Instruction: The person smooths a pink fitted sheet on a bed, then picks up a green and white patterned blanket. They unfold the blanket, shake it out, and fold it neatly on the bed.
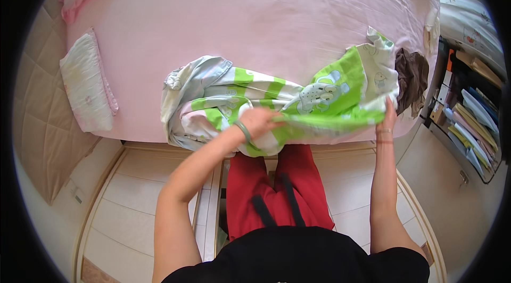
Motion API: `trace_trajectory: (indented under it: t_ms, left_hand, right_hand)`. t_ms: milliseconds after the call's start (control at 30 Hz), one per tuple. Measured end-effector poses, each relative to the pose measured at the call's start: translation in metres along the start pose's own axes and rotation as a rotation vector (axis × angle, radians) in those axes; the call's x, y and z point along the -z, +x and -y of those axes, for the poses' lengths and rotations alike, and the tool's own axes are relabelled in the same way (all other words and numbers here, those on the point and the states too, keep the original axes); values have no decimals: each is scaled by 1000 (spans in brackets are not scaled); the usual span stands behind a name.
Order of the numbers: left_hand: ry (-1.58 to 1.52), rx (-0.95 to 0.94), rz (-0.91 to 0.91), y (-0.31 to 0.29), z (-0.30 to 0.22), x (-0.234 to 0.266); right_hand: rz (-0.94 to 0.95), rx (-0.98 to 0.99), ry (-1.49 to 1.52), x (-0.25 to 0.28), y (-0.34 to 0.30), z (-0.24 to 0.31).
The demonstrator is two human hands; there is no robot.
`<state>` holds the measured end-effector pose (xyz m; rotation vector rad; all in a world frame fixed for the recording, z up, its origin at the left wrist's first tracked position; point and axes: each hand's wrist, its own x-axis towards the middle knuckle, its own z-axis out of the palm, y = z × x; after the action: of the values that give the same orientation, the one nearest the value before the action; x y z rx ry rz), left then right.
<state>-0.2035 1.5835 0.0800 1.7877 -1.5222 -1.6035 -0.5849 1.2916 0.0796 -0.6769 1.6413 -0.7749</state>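
Head view: the left hand, blurred, appears curled on the near edge of the green-and-white cloth; the right hand pinches its right end. Seemingly straightening, this calls for an even pull. Bunched left, it lies along the bed's near edge, brown fabric crowding right, open room far.

Hands apart, fwd; L elbow bent, R arm straighter.
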Motion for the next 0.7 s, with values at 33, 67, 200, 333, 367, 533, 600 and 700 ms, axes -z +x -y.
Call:
trace_trajectory:
  t_ms: [33,67,200,333,367,533,600,700]
  left_hand:
    - [70,93,-58,8,0,22]
    - [95,71,-264,12,11,30]
    - [366,-128,-427,50,26,58]
    - [48,130,-208,74,28,50]
    - [51,152,-141,76,25,51]
    - [89,-313,-296,53,-1,31]
    - [-83,-390,-208,33,-32,11]
    - [-31,-357,150,16,-72,-8]
  right_hand:
    - [84,15,-26,-47,-5,16]
    - [183,54,12,-98,-13,30]
    - [413,67,-22,-213,-42,57]
    - [195,163,-122,-195,-61,12]
    - [165,100,-139,-173,-65,-10]
    - [27,-346,-237,-90,-112,-95]
    - [57,-269,-237,-89,-117,-101]
    - [80,0,-271,-128,-125,-80]
